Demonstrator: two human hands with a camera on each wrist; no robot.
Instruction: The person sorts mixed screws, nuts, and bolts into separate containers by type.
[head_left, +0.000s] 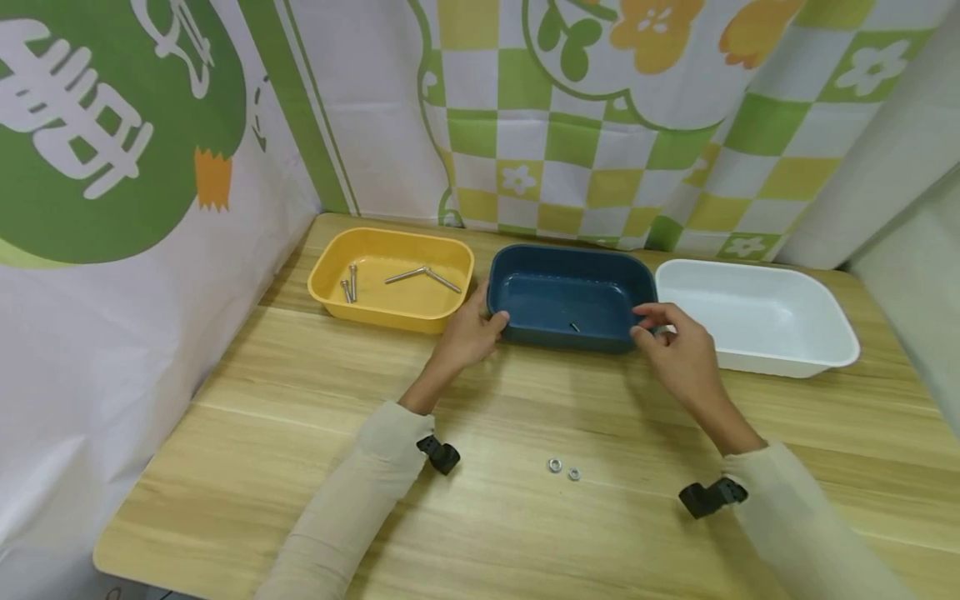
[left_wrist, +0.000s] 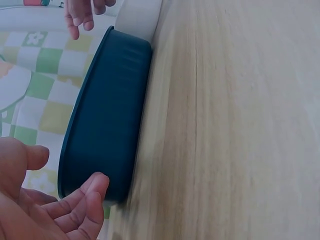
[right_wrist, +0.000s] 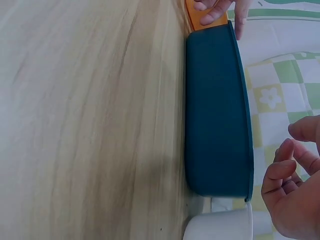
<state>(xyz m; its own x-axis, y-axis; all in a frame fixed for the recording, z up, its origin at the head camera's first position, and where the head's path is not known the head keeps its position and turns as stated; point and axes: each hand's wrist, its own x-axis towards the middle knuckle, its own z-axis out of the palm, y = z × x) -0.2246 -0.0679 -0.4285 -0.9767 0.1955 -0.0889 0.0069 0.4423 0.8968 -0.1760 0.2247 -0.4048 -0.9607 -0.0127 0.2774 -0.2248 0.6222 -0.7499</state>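
Observation:
A dark blue tray (head_left: 570, 340) stands in the middle of the row. At its left end is my left hand (head_left: 471, 332), its fingertips against the outer wall and the thumb (left_wrist: 37, 157) apart from it. My right hand (head_left: 675, 346) hovers by the right end of this tray, fingers loosely bent. Nothing shows between them in the right wrist view, where the hand stands off the rim. Inside the blue tray lies one small dark piece (head_left: 574, 327), perhaps a screw; it is too small to tell.
To the left, a yellow tray (head_left: 375, 314) contains several long bolts (head_left: 354, 283). A white tray (head_left: 780, 364) stands on the right. Two metal nuts (head_left: 555, 465) lie on the wooden table (head_left: 300, 467) between the forearms. Behind hangs a patterned curtain (head_left: 570, 142).

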